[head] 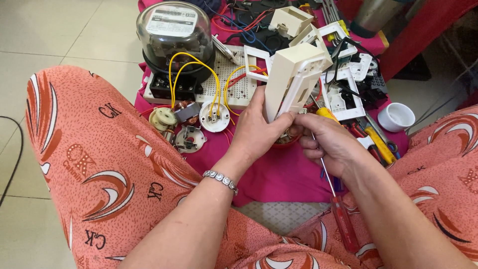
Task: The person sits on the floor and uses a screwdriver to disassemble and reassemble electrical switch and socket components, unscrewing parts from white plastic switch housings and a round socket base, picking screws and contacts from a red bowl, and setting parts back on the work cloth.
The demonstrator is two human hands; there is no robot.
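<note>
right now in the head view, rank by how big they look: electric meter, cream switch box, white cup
1. electric meter
2. cream switch box, held nearer the camera, so its rank against the meter is unsure
3. white cup, clearly smallest

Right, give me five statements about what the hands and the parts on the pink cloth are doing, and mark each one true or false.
1. The left hand grips a cream plastic box held upright. True.
2. The right hand is empty. False: a red-handled screwdriver runs through it, handle pointing down toward the lap.
3. Yellow wires loop from the glass-domed meter over the white perforated board. True.
4. The small white cup sits left of the meter. False: it stands on the far right, at the edge of the pink cloth.
5. A bracelet is on the right wrist. False: it is on the left wrist.
</note>
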